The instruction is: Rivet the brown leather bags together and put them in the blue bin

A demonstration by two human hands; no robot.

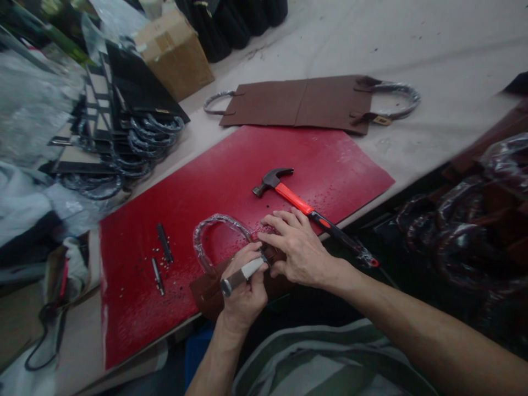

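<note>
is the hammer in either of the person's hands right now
No, the hammer lies on the red mat, while the left hand grips a shorter tool.

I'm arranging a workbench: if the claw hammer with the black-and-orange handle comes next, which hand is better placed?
Probably the right hand: it lies spread close to the hammer, and no tool shows in it. The left hand is farther away and grips a metal-looking rod with a pale middle.

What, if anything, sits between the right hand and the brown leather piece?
Nothing visible does: the right hand is at the brown leather piece, by one end of its plastic-wrapped handle. The hammer lies beyond the hand on the red mat, not between them. The underside of the hand is hidden.
</note>
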